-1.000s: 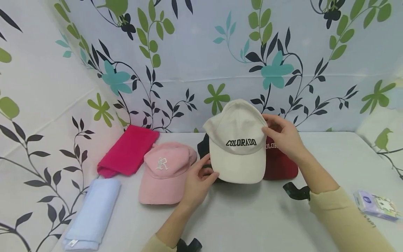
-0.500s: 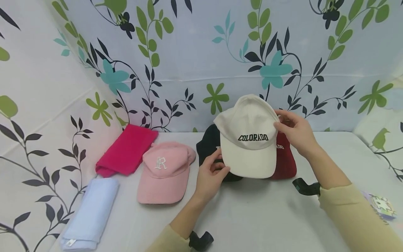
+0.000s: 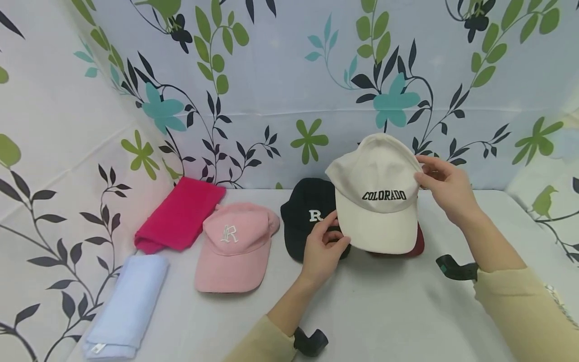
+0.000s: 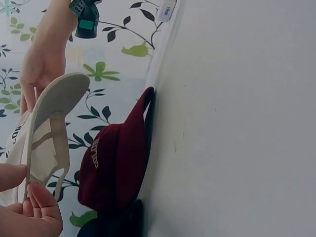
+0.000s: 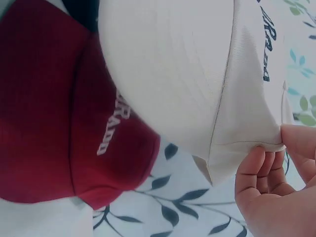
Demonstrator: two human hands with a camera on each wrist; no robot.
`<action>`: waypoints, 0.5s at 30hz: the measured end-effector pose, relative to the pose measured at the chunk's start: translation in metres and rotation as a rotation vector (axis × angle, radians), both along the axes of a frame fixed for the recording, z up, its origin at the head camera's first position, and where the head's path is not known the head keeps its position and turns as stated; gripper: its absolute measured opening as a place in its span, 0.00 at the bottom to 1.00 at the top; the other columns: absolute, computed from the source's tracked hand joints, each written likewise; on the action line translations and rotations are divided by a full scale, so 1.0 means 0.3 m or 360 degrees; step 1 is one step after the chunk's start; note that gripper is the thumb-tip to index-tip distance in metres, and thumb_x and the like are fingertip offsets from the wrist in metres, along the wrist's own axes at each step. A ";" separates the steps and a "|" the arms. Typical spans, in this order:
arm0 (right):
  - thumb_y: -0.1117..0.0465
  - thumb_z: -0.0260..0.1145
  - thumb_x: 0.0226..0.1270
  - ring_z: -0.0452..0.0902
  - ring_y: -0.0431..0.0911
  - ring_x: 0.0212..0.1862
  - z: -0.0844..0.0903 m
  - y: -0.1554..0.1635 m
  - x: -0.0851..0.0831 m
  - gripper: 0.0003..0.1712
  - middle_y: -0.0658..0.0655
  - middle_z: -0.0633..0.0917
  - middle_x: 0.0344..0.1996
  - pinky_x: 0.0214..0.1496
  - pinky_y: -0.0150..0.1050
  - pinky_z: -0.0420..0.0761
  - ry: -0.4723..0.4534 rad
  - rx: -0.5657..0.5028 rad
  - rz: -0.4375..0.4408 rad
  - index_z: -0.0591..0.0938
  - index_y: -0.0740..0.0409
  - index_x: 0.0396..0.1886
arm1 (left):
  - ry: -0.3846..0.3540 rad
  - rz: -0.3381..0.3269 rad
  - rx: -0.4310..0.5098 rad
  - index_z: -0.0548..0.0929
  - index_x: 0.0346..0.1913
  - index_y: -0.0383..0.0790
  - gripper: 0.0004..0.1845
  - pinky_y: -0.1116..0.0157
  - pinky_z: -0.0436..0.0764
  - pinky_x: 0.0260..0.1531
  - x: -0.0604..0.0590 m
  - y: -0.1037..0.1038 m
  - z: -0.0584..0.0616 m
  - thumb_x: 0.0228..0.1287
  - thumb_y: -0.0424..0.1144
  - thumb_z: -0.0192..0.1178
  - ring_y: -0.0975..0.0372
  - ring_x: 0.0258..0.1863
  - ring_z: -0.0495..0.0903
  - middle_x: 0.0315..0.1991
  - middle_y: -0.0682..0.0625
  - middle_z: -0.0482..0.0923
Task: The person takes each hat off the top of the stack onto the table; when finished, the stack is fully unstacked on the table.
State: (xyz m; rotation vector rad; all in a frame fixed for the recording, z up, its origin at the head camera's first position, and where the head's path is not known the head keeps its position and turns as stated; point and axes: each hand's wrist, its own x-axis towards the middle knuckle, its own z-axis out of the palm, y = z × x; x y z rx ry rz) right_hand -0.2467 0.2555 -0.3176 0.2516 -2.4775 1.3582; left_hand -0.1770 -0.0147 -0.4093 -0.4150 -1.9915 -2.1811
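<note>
At the near left of the desk (image 3: 384, 317) lies a folded light blue towel (image 3: 128, 304), with a pink cap (image 3: 232, 261) farther in to its right. The left hand (image 3: 322, 249) pinches the left edge of a cream cap (image 3: 377, 229) at its brim; the right hand (image 3: 447, 191) pinches the right side of its crown, so it hangs above the desk. Beyond and apart from it rests a dark red cap (image 4: 118, 153); left of that, a black cap (image 3: 300, 236). A magenta cloth (image 3: 181, 216) lies far left, before a leaf-patterned backdrop (image 3: 271, 65).
</note>
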 end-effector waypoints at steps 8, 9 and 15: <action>0.58 0.59 0.78 0.72 0.36 0.47 0.020 0.062 -0.004 0.26 0.53 0.72 0.45 0.50 0.27 0.74 -0.0028 -0.0044 -0.0089 0.72 0.63 0.71 | -0.0022 -0.0034 0.0029 0.72 0.70 0.33 0.33 0.71 0.80 0.40 -0.023 0.077 0.016 0.60 0.20 0.64 0.63 0.40 0.81 0.50 0.47 0.72; 0.56 0.58 0.79 0.72 0.35 0.48 0.022 0.070 -0.004 0.27 0.53 0.72 0.46 0.52 0.30 0.74 -0.0042 -0.0038 -0.0106 0.72 0.62 0.71 | -0.0023 -0.0043 0.0033 0.72 0.70 0.33 0.33 0.72 0.80 0.40 -0.027 0.087 0.016 0.60 0.20 0.64 0.64 0.40 0.81 0.50 0.48 0.72; 0.54 0.57 0.79 0.70 0.34 0.48 0.023 0.121 -0.016 0.29 0.55 0.70 0.50 0.64 0.52 0.72 -0.0122 -0.0038 -0.0201 0.69 0.60 0.74 | -0.0048 -0.0122 0.0050 0.70 0.72 0.33 0.35 0.73 0.80 0.39 -0.040 0.145 0.023 0.60 0.20 0.65 0.66 0.39 0.80 0.51 0.50 0.72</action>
